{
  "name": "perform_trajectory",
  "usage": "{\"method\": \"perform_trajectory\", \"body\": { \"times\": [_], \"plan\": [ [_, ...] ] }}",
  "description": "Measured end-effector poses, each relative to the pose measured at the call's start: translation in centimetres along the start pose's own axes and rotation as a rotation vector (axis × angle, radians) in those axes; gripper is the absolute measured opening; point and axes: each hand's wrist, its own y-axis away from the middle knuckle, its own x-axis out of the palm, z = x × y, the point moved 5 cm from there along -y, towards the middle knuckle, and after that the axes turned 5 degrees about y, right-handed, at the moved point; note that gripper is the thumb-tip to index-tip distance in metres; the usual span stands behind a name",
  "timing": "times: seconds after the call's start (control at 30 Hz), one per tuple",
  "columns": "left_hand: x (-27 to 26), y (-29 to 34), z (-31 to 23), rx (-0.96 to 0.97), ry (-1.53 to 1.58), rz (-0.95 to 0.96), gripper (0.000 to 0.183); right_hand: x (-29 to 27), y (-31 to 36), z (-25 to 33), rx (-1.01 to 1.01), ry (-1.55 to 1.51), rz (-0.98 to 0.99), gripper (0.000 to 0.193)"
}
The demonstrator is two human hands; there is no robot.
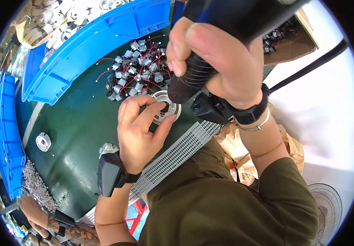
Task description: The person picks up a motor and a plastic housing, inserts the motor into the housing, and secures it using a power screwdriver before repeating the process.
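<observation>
My right hand [234,61] is wrapped round a black electric screwdriver [191,76], which tilts with its nose down over a round pale housing [177,111]. The screwdriver's nose hides part of that housing, and its bit does not show. From the left side, my left hand [138,127] grips the same housing, thumb at the near rim and fingers reaching to its middle. A dark part sits in the housing's centre, partly covered by my fingers. Just beyond lies a heap of small grey motors [138,67] with red wires.
Blue bins [99,45] line the far left, with pale round parts [47,18] behind. Another housing [43,142] and a screw pile [37,186] lie on the green table [74,131]. A co-worker's hand [32,208] is lower left. A perforated strip [173,153] edges the table; a carton [293,49] stands right.
</observation>
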Motion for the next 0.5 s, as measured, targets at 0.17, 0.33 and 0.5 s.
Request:
{"method": "perform_trajectory", "body": {
  "times": [0.17, 0.33, 0.5],
  "plan": [
    [-0.6, -0.5, -0.6, -0.013, 0.048, -0.01, 0.029, 1.2, 0.8, 0.9, 0.294, -0.593, -0.134, 0.053],
    [-0.6, -0.8, -0.8, -0.047, -0.057, -0.018, 0.022, 1.4, 0.5, 1.4, 0.227, -0.65, -0.055, 0.04],
    [-0.5, -0.9, -0.9, 0.012, -0.092, -0.005, 0.016, 1.6, 0.6, 1.6, 0.194, -0.569, -0.038, 0.038]
  ]
}}
